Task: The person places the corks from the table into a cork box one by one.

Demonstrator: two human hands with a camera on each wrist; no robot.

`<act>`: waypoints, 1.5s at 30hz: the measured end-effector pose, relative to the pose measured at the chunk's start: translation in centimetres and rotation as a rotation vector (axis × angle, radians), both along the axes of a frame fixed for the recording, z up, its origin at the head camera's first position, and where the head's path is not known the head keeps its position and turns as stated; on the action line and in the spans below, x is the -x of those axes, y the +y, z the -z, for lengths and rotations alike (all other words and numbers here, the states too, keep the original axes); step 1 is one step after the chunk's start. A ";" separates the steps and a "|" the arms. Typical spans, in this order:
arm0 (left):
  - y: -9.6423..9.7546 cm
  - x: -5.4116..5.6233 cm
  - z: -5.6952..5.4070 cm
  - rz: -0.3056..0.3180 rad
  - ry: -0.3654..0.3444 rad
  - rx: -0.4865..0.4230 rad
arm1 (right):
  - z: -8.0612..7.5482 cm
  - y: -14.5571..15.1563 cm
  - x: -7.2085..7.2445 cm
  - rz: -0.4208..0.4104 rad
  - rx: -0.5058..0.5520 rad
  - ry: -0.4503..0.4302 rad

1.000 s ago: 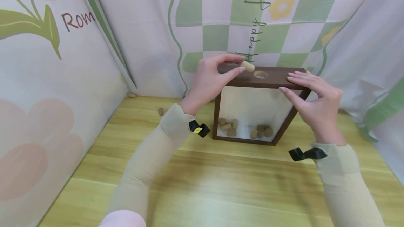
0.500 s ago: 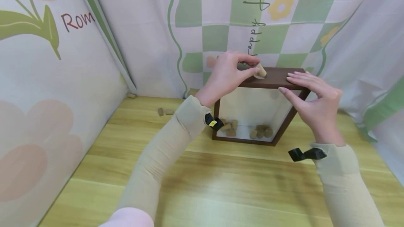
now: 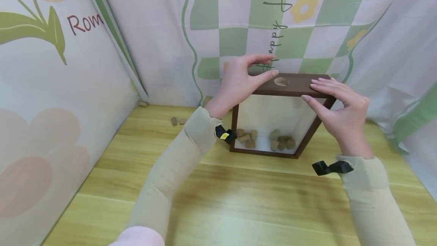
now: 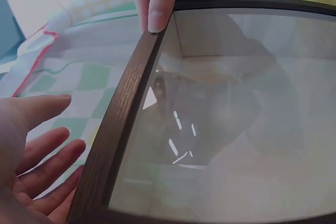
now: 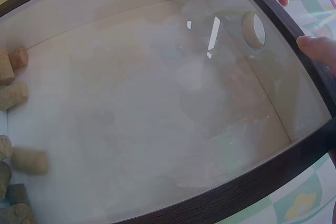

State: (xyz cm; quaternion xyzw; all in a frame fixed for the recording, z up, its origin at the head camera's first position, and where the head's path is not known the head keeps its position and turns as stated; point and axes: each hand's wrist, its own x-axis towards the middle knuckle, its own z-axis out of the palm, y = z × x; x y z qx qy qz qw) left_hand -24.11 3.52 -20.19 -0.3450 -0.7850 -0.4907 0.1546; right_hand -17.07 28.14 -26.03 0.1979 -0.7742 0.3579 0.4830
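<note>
In the head view a dark brown wooden box (image 3: 304,80) with a clear front stands on the table, a round hole (image 3: 281,82) in its top. My left hand (image 3: 239,81) hovers just left of the hole, thumb and fingers apart, holding nothing. Over the top right corner, my right hand (image 3: 345,105) grips the box, thumb on the front edge and fingers across the top. Wine corks lie inside in two groups, a left one (image 3: 244,137) and a right one (image 3: 282,143). A blurred cork (image 5: 30,161) shows beside the others in the right wrist view.
Loose corks (image 3: 174,121) lie on the wood-grain table (image 3: 218,200) left of the box, some partly behind the left arm. Another small cork-coloured piece (image 3: 142,104) sits at the back left corner. Printed cloth (image 3: 235,14) hangs behind the box.
My left hand brought a cork rightward to the hole and let it go, then drew back slightly left. A blurred cork now appears above the right group. My right hand stayed in place.
</note>
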 end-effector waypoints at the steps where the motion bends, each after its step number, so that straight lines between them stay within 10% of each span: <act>1: -0.4 -0.1 0.0 -0.005 0.003 -0.027 | 0.2 0.3 0.3 -0.001 -0.001 0.002; 13: -7.3 0.9 2.2 -0.172 0.043 -0.145 | 1.2 1.6 1.4 -0.019 0.020 0.014; 22: -12.8 2.0 5.1 -0.277 -0.077 -0.151 | -0.1 0.2 -0.3 -0.022 0.033 0.027; 45: -21.1 4.4 17.4 -0.486 -0.404 -0.072 | 0.9 1.8 1.0 -0.024 0.033 0.016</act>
